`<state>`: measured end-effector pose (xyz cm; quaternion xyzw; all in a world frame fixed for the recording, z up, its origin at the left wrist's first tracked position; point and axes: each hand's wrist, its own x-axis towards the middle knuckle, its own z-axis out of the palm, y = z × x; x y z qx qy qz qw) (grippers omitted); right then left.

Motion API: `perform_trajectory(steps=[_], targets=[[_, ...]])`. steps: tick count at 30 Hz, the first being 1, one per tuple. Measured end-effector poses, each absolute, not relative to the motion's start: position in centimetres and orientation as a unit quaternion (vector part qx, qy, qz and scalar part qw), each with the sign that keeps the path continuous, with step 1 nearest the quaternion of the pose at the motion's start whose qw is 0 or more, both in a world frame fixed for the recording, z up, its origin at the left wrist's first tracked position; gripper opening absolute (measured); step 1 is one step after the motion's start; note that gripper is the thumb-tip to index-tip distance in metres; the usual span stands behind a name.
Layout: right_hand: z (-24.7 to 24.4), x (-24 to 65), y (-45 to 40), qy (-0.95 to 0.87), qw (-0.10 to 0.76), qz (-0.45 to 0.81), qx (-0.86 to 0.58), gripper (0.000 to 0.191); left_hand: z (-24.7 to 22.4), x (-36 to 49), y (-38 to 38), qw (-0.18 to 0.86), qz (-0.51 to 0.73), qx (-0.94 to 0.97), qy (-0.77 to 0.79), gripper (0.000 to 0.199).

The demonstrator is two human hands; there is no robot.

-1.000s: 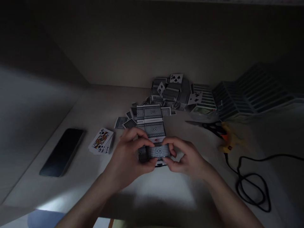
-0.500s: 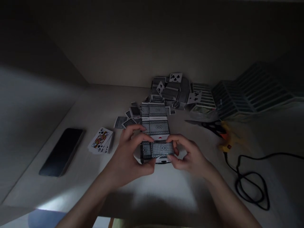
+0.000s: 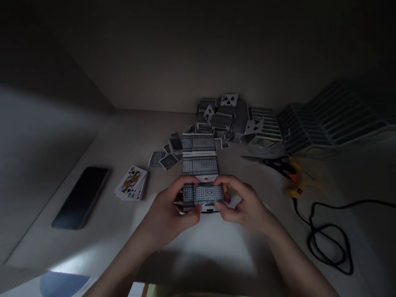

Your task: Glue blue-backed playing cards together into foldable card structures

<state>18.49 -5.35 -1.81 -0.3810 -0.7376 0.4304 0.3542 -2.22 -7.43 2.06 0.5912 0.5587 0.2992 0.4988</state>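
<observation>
Two hands share one card-built piece [image 3: 204, 165] at the clock's centre on the pale desk [image 3: 216, 255]: the left hand [image 3: 167, 210] pinches its near row's left end between thumb and fingers, the right hand [image 3: 246, 202] its right end. Three rows show, grey checked backs edged by white strips, one with a red mark. One looped black cord [image 3: 312, 227] lies at 4 o'clock, one flat, glossy phone [image 3: 80, 198] at 9, one queen-topped card stack [image 3: 131, 183] beside it, one blurred yellow tool [image 3: 295, 187] near 3, one pair of pointed scissors [image 3: 276, 164] at 2, and a jumbled card pile [image 3: 222, 119] toward 1, three club faces up.
</observation>
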Motion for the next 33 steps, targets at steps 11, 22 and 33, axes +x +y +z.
perform_trajectory(steps=[11,22,33], targets=[[-1.4,18.2,-5.4,-0.727,0.357,0.440,-0.388,0.035,1.0,-0.9,-7.3,0.531,0.381,0.533,0.537,0.035],[-1.9,18.2,-5.2,-0.727,0.370,0.448,-0.366,0.036,1.2,-0.5,-7.4,0.547,0.406,0.494,0.541,0.032],[-1.8,17.9,-5.3,-0.724,0.368,0.456,-0.365,0.039,0.5,-1.0,-7.6,0.551,0.410,0.490,0.537,0.027]])
